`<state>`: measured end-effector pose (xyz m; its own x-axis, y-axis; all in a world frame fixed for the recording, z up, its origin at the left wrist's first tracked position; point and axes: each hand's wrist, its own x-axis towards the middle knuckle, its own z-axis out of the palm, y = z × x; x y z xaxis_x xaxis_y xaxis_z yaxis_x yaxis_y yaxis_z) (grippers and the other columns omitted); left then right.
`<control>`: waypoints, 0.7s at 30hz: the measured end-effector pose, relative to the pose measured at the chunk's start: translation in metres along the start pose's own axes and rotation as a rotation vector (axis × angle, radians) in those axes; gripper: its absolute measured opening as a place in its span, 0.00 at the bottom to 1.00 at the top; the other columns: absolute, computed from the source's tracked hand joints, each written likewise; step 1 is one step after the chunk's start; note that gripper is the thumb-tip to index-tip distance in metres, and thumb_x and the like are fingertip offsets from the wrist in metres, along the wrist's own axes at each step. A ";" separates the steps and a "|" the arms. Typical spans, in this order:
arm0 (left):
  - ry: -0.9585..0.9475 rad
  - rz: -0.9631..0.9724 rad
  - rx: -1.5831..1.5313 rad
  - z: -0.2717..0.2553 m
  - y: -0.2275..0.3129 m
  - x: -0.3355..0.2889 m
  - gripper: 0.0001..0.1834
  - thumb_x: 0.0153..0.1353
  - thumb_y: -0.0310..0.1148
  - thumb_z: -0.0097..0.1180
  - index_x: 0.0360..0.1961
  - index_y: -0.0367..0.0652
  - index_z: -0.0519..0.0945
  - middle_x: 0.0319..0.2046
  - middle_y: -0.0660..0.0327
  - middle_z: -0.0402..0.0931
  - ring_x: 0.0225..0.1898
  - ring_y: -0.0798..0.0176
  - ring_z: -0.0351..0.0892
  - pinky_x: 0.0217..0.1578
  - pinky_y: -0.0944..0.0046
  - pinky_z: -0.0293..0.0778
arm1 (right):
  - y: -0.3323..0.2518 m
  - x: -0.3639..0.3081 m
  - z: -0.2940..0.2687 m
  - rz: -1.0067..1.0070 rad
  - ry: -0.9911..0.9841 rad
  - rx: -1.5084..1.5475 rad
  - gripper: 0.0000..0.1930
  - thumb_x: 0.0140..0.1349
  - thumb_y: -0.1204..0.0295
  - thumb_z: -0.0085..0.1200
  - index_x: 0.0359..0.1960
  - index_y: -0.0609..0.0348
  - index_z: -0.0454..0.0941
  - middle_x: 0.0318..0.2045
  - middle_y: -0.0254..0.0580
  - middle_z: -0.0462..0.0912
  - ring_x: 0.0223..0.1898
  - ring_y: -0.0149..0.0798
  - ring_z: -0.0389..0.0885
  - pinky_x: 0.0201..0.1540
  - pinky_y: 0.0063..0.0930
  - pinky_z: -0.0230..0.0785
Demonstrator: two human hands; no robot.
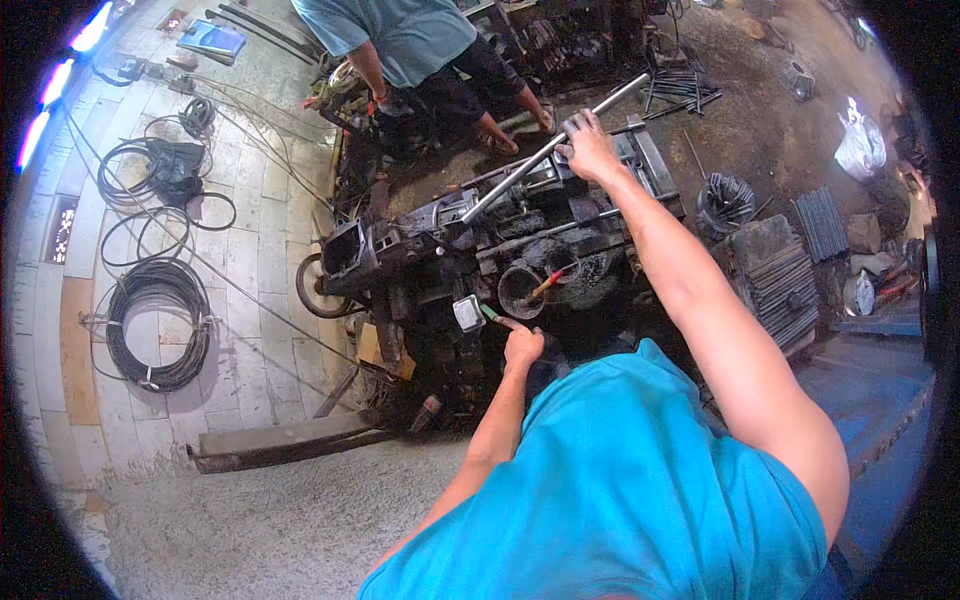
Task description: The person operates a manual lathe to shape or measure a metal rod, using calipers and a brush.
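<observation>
A long, shiny metal rod [515, 183] slants across the top of a dark, greasy machine [440, 225]. My right hand [588, 148] is closed round it towards its upper right end. Lower down, my left hand [523, 345] is closed at the machine's near side, its fingers reaching to a small green handle [488, 312]. Just left of that handle sits a pale square box [468, 313]; whether the two are joined I cannot tell. Between my hands stands a round, dirty container [519, 291], with a red and yellow handle [550, 284] sticking out of it.
Another person [405, 50] stands beyond the machine. Stacked rods [768, 280] and a bucket of rods [726, 202] are at the right, with more rods [685, 92] on the floor behind. Coiled black cable [155, 325] lies on the left tiles, near a long beam [290, 438].
</observation>
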<state>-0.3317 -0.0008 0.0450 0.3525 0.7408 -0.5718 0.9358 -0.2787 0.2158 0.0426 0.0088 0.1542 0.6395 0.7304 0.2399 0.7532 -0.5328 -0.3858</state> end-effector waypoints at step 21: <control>-0.036 0.002 0.006 -0.001 -0.003 0.000 0.54 0.61 0.46 0.50 0.64 0.18 0.27 0.47 0.35 0.75 0.49 0.40 0.77 0.51 0.51 0.72 | -0.004 -0.002 -0.003 0.021 -0.012 0.021 0.27 0.62 0.55 0.53 0.60 0.54 0.69 0.65 0.42 0.63 0.71 0.47 0.49 0.63 0.55 0.59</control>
<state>-0.3347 0.0008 0.0451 0.3538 0.7176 -0.5999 0.9351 -0.2839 0.2119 0.0387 0.0086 0.1582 0.6528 0.7247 0.2207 0.7364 -0.5386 -0.4094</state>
